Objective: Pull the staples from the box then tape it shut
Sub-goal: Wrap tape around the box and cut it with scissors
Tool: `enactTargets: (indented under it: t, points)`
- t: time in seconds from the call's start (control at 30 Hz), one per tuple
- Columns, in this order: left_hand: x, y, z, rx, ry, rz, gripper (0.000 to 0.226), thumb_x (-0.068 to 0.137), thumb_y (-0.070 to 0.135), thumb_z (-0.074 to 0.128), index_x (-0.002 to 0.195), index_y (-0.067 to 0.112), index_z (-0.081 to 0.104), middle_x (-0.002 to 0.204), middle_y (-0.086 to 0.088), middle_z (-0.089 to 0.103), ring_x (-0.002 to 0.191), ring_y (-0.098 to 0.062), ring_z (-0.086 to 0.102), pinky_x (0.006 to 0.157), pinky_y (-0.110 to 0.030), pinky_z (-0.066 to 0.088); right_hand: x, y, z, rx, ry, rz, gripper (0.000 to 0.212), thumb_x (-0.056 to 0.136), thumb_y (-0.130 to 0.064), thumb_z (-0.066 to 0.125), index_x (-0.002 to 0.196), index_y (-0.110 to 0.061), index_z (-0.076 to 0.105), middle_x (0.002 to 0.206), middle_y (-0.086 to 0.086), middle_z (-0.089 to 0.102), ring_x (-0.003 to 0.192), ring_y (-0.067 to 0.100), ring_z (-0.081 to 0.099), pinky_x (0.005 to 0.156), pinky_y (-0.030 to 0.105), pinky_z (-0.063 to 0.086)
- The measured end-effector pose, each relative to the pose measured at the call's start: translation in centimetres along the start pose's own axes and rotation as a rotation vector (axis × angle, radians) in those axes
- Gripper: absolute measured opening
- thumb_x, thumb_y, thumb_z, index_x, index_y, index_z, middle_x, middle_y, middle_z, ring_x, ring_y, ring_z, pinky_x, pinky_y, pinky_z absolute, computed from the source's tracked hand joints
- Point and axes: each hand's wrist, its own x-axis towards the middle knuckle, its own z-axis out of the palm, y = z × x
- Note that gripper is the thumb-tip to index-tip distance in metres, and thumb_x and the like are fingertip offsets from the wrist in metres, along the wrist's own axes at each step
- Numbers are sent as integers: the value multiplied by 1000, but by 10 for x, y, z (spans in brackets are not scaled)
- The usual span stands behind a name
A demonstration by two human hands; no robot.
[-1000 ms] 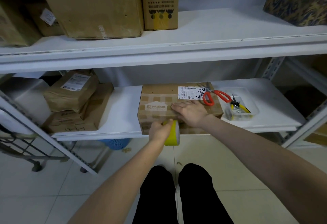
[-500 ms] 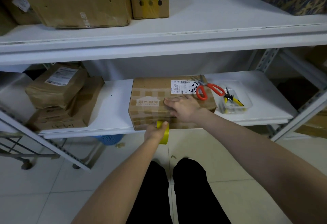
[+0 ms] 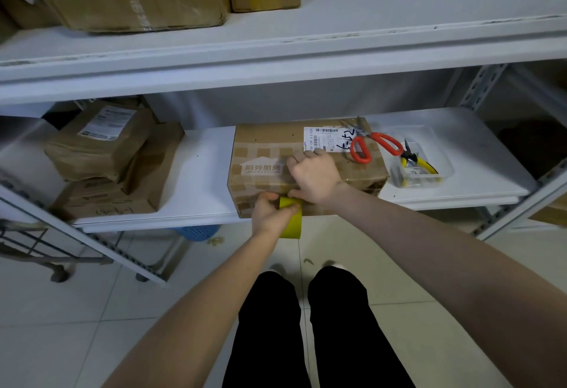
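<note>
Way over at 9 o'clock on the lower shelf (image 3: 202,179), a stack of brown parcels (image 3: 101,157) is sitting well apart from the box. A blue basket (image 3: 196,232) is peeking out from under the shelf edge, down on the floor.

The box (image 3: 264,148) is lying flat mid-shelf, with its front face right at the shelf's front edge. The left hand (image 3: 267,212) is gripping the yellow tape roll (image 3: 293,222), fingers wrapped round it, and is holding it up against the box's front face at the box's 6 o'clock.

At about 1 o'clock from the roll, the right hand (image 3: 313,173) is resting on the box top near the front edge. Its fingers are bent and the thumb is reaching over the edge toward the roll. Honestly can't tell whether it's pinching anything or just pressing down.

A white label (image 3: 322,139) is showing at 12 o'clock from that hand. Red scissors (image 3: 374,145) are lying on the box top at its 3 o'clock end, blades pointing to about 10 o'clock.

Just beside the box at 3 o'clock, a clear tray (image 3: 441,154) is sitting on the shelf, and yellow-handled pliers (image 3: 417,163) are lying in it.
</note>
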Motion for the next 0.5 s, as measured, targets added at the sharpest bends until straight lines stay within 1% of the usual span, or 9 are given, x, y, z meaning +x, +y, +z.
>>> enactTargets:
  t: [0.07, 0.1, 0.2, 0.27, 0.3, 0.37, 0.43, 0.47, 0.5]
  points:
    - [0, 1, -2, 27, 15, 5, 48, 46, 39, 78, 82, 24, 51, 102, -6, 69, 100, -24, 64, 94, -37, 50, 0, -2, 3, -65, -5, 11, 60, 51, -59, 78, 88, -13, 64, 85, 3, 67, 76, 20, 65, 70, 28, 43]
    - [-1, 2, -4, 49, 19, 7, 46, 51, 38, 80, 86, 23, 54, 103, -4, 69, 100, -24, 63, 93, -34, 50, 1, -1, 6, -64, 9, 4, 59, 43, -59, 79, 80, -15, 66, 76, 1, 66, 67, 18, 64, 64, 26, 43]
    - [0, 8, -8, 115, 41, 23, 39, 72, 31, 75, 105, 13, 62, 104, -2, 65, 99, -22, 58, 88, -29, 43, 1, 1, 18, -44, 70, -44, 57, 42, -59, 80, 76, -14, 67, 71, 0, 65, 62, 18, 63, 62, 25, 42]
    - [1, 11, -11, 124, 43, 18, 34, 77, 32, 71, 105, 13, 65, 106, -3, 66, 102, -24, 59, 89, -29, 43, -3, 0, 13, -31, 96, -42, 57, 49, -57, 80, 82, -13, 68, 78, 2, 66, 70, 20, 65, 65, 26, 44]
    - [0, 12, -12, 124, 36, 15, 31, 78, 33, 69, 102, 14, 67, 107, -4, 68, 103, -25, 60, 91, -30, 45, -4, 1, 10, -9, 79, -44, 56, 58, -56, 77, 91, -12, 67, 88, 3, 67, 80, 22, 65, 71, 29, 45]
    - [-3, 17, -13, 126, 21, 7, 25, 79, 32, 67, 96, 14, 70, 106, -7, 70, 102, -28, 61, 94, -34, 48, -5, 9, 6, 137, 30, -44, 50, 79, -56, 63, 109, -16, 63, 110, 3, 65, 101, 24, 62, 87, 34, 42]
    - [-4, 21, -14, 140, 13, 11, 16, 81, 29, 64, 88, 15, 69, 104, -10, 70, 101, -30, 61, 95, -39, 50, -12, 25, -6, 286, 57, 9, 41, 89, -53, 50, 111, -21, 64, 115, -1, 65, 103, 21, 62, 91, 35, 40]
    - [-7, 21, -13, 159, 9, 14, 12, 82, 28, 63, 80, 16, 67, 102, -10, 69, 100, -30, 61, 94, -38, 50, -19, 37, -10, 339, 113, 70, 37, 92, -49, 48, 110, -21, 64, 114, -1, 65, 102, 21, 62, 90, 35, 41]
    - [-7, 21, -14, 165, 9, 4, 14, 83, 27, 63, 73, 18, 63, 99, -9, 68, 99, -29, 61, 93, -37, 49, -23, 47, -10, 359, 190, 158, 33, 93, -43, 47, 109, -20, 64, 113, 0, 64, 101, 22, 62, 87, 35, 44]
